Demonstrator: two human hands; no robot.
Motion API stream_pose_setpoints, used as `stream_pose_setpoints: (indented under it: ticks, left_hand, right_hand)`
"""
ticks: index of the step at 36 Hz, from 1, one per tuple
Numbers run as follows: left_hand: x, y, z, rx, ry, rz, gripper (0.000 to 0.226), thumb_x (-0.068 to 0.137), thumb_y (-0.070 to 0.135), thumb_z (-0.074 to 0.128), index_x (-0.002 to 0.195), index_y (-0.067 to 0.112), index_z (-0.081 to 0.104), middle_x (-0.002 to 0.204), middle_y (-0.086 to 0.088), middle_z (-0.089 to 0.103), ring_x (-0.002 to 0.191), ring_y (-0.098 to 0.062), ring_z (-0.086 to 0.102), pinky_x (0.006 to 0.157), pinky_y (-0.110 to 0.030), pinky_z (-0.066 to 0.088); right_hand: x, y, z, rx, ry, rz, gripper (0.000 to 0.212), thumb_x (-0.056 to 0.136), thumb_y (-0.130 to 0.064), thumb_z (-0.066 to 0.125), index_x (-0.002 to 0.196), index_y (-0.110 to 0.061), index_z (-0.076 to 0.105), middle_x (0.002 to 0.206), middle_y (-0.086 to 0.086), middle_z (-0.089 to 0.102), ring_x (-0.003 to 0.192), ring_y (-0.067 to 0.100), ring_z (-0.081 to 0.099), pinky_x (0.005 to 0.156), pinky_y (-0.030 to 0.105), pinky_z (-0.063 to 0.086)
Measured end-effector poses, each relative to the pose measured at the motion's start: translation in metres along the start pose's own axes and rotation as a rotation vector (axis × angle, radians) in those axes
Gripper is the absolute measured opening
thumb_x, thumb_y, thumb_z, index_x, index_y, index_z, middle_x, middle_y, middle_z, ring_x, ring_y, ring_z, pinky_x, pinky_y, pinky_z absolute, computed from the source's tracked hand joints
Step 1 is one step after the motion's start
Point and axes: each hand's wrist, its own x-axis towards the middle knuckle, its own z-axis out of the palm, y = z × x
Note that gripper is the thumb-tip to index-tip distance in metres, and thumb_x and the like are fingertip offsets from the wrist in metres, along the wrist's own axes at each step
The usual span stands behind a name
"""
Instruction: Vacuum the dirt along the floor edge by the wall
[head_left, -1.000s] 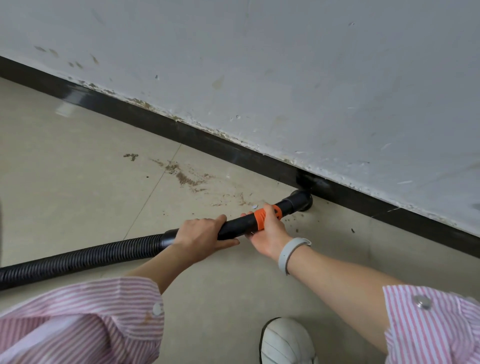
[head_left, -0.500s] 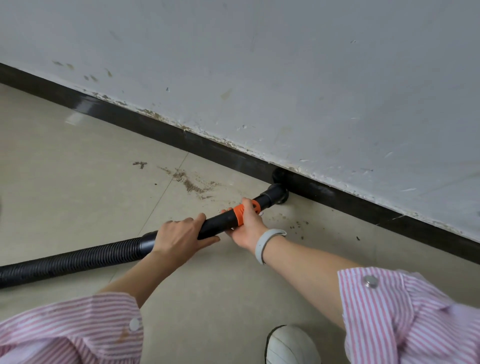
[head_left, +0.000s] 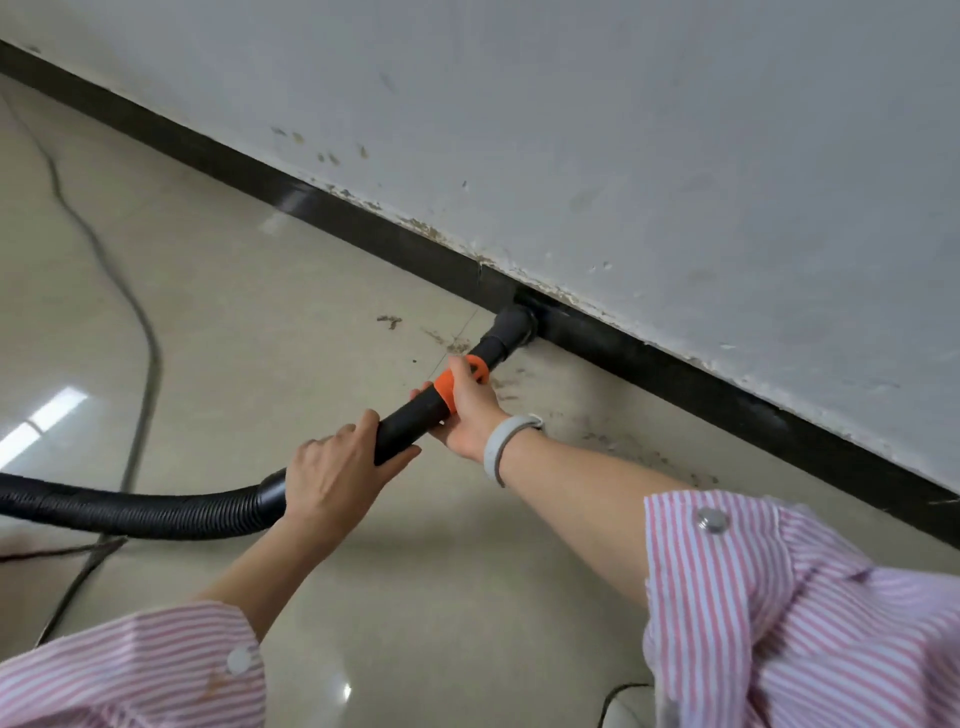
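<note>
Dirt (head_left: 631, 447) speckles the floor (head_left: 249, 312) beside my right hand (head_left: 470, 410), which grips the vacuum wand (head_left: 415, 415); my left hand (head_left: 340, 467) grips it lower, nozzle (head_left: 511, 327) touching the baseboard (head_left: 675, 374).

Glossy floor tiles (head_left: 249, 291), ribbed black plastic hose (head_left: 156, 512), flaking matt wall (head_left: 675, 156).

Both arms reach forward with striped sleeves pushed up past the forearms. The left hand (head_left: 340, 475) lies over the vacuum wand (head_left: 415, 415), its fingers (head_left: 358, 434) curled over the top and the thumb pressed along the side nearer the person. The right hand (head_left: 470, 410) grips the wand further toward the wall, palm under it and thumb over the top. A pale band circles the right wrist.
</note>
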Motion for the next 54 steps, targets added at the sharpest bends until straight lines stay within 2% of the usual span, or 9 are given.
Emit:
stream_pose_setpoints:
  ticks: [5, 11, 16, 19, 24, 31, 39, 47, 54]
  left_hand:
    - [-0.015, -0.032, -0.006, -0.062, 0.034, -0.212, 0.048, 0.086, 0.063, 0.045, 0.086, 0.015, 0.036, 0.075, -0.005, 0.061, 0.071, -0.036, 0.063, 0.058, -0.034, 0.034]
    - [-0.028, -0.058, -0.008, -0.047, -0.012, -0.351, 0.047, 0.086, 0.064, 0.042, 0.088, 0.017, 0.038, 0.068, 0.000, 0.052, 0.060, -0.028, 0.050, 0.057, -0.034, 0.035]
    - [-0.032, -0.065, -0.002, -0.075, -0.036, -0.404, 0.046, 0.087, 0.064, 0.040, 0.088, 0.018, 0.037, 0.069, 0.001, 0.053, 0.068, -0.031, 0.059, 0.060, -0.034, 0.039]
    - [-0.032, -0.068, 0.001, -0.094, -0.034, -0.423, 0.047, 0.086, 0.065, 0.040, 0.087, 0.018, 0.037, 0.069, 0.001, 0.053, 0.068, -0.032, 0.060, 0.060, -0.034, 0.039]
    - [-0.028, -0.069, 0.001, -0.127, -0.037, -0.431, 0.046, 0.087, 0.063, 0.042, 0.087, 0.017, 0.038, 0.066, 0.002, 0.050, 0.060, -0.029, 0.048, 0.058, -0.034, 0.035]
    - [-0.013, -0.067, 0.002, -0.178, -0.080, -0.371, 0.046, 0.086, 0.064, 0.044, 0.086, 0.018, 0.038, 0.066, -0.002, 0.056, 0.065, -0.031, 0.057, 0.058, -0.034, 0.040]
    - [-0.017, -0.052, -0.002, -0.102, -0.148, -0.244, 0.045, 0.087, 0.062, 0.046, 0.086, 0.018, 0.037, 0.064, 0.001, 0.051, 0.063, -0.029, 0.053, 0.057, -0.032, 0.038]
    - [-0.012, -0.036, -0.009, -0.210, -0.349, -0.173, 0.037, 0.084, 0.055, 0.053, 0.087, 0.019, 0.045, 0.074, 0.002, 0.058, 0.073, -0.024, 0.059, 0.060, -0.030, 0.038]
    - [-0.023, -0.040, -0.013, -0.339, -0.379, -0.243, 0.028, 0.080, 0.048, 0.056, 0.082, 0.020, 0.050, 0.071, 0.003, 0.060, 0.072, -0.022, 0.061, 0.065, -0.030, 0.047]
  right_hand:
    - [0.006, 0.012, 0.056, -0.201, -0.139, 0.045, 0.019, 0.091, -0.026, 0.056, 0.096, -0.011, 0.047, 0.081, 0.010, 0.058, 0.073, 0.025, 0.063, 0.060, 0.035, 0.054]
    - [0.011, 0.034, 0.088, -0.323, -0.206, 0.132, 0.019, 0.093, -0.028, 0.055, 0.088, -0.013, 0.043, 0.078, 0.008, 0.059, 0.067, 0.022, 0.063, 0.078, 0.040, 0.054]
    - [0.017, 0.043, 0.100, -0.388, -0.204, 0.134, 0.020, 0.094, -0.028, 0.053, 0.087, -0.012, 0.043, 0.077, 0.007, 0.058, 0.065, 0.021, 0.062, 0.064, 0.034, 0.054]
    - [0.020, 0.046, 0.105, -0.423, -0.210, 0.141, 0.020, 0.093, -0.028, 0.053, 0.086, -0.012, 0.043, 0.076, 0.007, 0.058, 0.063, 0.022, 0.063, 0.063, 0.033, 0.054]
    - [0.023, 0.044, 0.108, -0.460, -0.213, 0.143, 0.019, 0.093, -0.027, 0.052, 0.088, -0.012, 0.044, 0.077, 0.006, 0.059, 0.064, 0.021, 0.064, 0.059, 0.032, 0.053]
    - [0.024, 0.032, 0.098, -0.410, -0.142, 0.094, 0.018, 0.093, -0.028, 0.052, 0.086, -0.013, 0.044, 0.079, 0.007, 0.059, 0.067, 0.021, 0.063, 0.070, 0.036, 0.054]
    - [0.017, 0.034, 0.065, -0.280, -0.058, 0.112, 0.018, 0.093, -0.028, 0.054, 0.092, -0.012, 0.046, 0.080, 0.008, 0.059, 0.069, 0.023, 0.064, 0.077, 0.039, 0.055]
    - [0.003, 0.035, 0.038, -0.217, 0.065, 0.080, 0.016, 0.092, -0.025, 0.054, 0.091, -0.011, 0.046, 0.080, 0.008, 0.059, 0.071, 0.024, 0.063, 0.072, 0.037, 0.056]
    - [-0.010, 0.032, 0.047, -0.300, 0.079, 0.127, 0.020, 0.094, -0.030, 0.052, 0.095, -0.011, 0.044, 0.080, 0.008, 0.059, 0.066, 0.023, 0.064, 0.056, 0.032, 0.052]
